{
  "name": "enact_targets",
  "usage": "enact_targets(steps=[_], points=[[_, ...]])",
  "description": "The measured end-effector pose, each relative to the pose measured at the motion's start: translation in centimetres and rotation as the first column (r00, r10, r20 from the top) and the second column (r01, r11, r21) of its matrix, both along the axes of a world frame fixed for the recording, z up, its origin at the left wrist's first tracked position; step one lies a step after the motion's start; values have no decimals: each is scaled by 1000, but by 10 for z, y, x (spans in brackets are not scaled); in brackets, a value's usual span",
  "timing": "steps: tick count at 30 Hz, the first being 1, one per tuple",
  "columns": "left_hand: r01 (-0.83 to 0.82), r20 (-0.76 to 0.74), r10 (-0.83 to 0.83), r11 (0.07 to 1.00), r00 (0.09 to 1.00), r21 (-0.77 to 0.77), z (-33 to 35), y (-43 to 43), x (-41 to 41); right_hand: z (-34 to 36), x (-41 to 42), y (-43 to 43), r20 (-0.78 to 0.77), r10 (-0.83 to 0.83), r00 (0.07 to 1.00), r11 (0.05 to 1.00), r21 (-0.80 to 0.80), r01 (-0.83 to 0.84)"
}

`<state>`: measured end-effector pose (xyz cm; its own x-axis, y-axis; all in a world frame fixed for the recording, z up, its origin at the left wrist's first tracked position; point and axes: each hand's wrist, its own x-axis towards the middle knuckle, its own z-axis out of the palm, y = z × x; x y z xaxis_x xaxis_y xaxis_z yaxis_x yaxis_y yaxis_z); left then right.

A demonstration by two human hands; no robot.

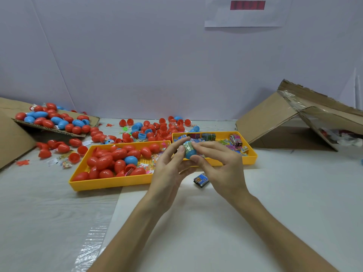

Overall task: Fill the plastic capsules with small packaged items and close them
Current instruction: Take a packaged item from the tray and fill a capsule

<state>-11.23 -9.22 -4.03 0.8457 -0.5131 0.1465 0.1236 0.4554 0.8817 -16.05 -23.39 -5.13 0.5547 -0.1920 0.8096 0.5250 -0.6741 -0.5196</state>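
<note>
Aloft, blue capsule (189,151) between left hand (170,168), right hand (222,165).

Left hand (172,167) and right hand (222,165), seen just right of the near corner of the yellow tray of red capsules (110,182). Both hands are bare, with slender fingers (212,146). The left forearm (133,232) and right forearm (284,222), nearer the viewer than the tray, are uncovered down to the lower edge. Nails appear trimmed short, though blur leaves this uncertain.

Fingers (196,159) hide part of the blue capsule (190,153); the print on its packet (188,146) is unreadable.
</note>
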Motion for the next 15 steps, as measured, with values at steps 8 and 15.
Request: enact_targets(steps=[8, 15], points=[[-45, -31, 44, 998, 999, -37, -3, 0, 3, -1, 0, 0, 13, 23, 1000, 1000, -2, -23], [-15, -56, 11, 997, 998, -73, -3, 1, 3, 2, -2, 3, 7, 23, 1000, 999, 41, -24]])
